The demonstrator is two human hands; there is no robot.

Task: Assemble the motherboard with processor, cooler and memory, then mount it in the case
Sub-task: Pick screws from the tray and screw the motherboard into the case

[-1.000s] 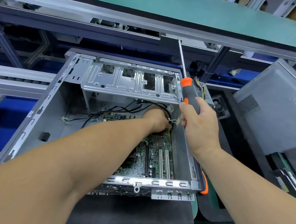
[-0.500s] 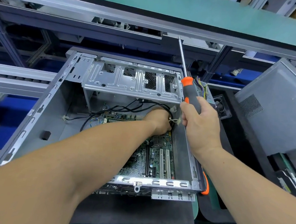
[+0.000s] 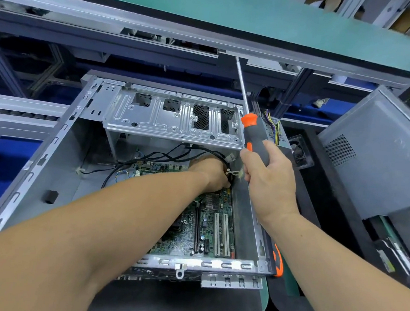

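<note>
The green printed-circuit motherboard (image 3: 208, 226) is seen lying flat on the floor of the open grey sheet-metal computer case (image 3: 60, 159), so the step in hand is judged to be its fixing or cable clearing near the far right corner. The left hand (image 3: 210, 174) is reached deep into that corner among the black cables (image 3: 175, 153); its fingers are hidden, so whether anything is held cannot be told. The right hand (image 3: 267, 181) is wrapped firmly round the grey-and-orange-handled screwdriver (image 3: 255, 134), whose steel shaft is pointed up and away from the board — clear of the work. For the step to be done well, the cables should be drawn aside from the mounting point before the tip is brought down, and the tip kept off the board's surface. Within the case are also seen two white expansion slots (image 3: 221, 234), a small finned heatsink (image 3: 213, 201), and the perforated silver drive cage (image 3: 177, 119) spanning the far end.
</note>
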